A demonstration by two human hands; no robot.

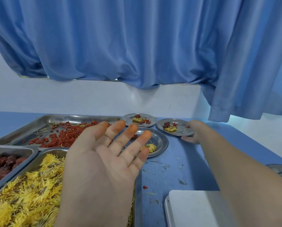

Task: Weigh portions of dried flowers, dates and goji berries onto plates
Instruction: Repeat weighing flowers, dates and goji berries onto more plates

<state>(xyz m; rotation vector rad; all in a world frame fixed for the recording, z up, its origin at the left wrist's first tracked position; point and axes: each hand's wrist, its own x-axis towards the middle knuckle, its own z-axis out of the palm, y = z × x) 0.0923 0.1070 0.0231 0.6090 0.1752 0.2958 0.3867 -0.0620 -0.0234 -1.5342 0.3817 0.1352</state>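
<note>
My left hand (104,154) hovers palm up with its fingers spread and orange-stained tips, empty, over the near steel plate (161,141), which holds a yellow flower (149,147). My right hand (193,131) grips the right edge of another small plate (179,130) carrying a flower, a date and goji berries. A third filled plate (139,120) sits behind. Trays at the left hold goji berries (61,136), dates (1,166) and dried yellow flowers (27,194).
A white scale (194,208) sits at the front right, partly under my right forearm. Stacked empty plates (281,171) lie at the right edge. Crumbs and a stray berry (145,187) litter the blue table. A blue curtain (137,46) hangs behind.
</note>
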